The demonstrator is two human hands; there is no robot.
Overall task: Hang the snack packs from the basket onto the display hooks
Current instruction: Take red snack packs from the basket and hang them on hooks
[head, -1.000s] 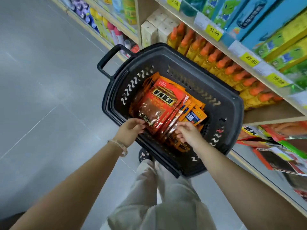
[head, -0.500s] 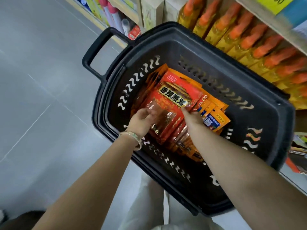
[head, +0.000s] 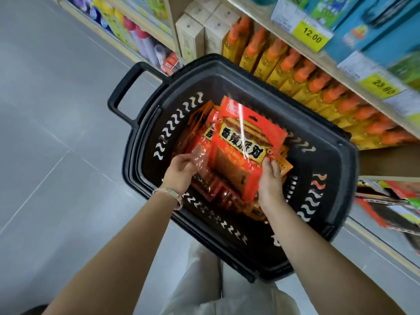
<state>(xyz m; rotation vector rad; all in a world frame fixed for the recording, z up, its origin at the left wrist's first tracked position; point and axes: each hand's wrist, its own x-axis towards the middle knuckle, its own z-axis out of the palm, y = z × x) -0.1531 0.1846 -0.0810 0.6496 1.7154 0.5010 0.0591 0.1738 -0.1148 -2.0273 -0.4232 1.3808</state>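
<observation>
Grey aisle floor (head: 56, 110) and stocked shelves (head: 318, 53) surrounded the black basket (head: 347, 178). Inside it, the left hand (head: 179, 173) pinched a lower snack pack (head: 200, 160) between its fingers, while the right hand (head: 270, 185) had its fingers curled round the raised top snack pack (head: 245, 142).

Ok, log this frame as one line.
step: picking packs from basket | left hand: pinches second snack pack in pile | right hand: holds top red snack pack by right edge, raised over pile

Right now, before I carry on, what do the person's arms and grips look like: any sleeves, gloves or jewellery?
The left forearm and right forearm are bare, no sleeve in view. The left grip and right grip wear no gloves and no rings that I can see. A pale bracelet circles the left wrist.
</observation>
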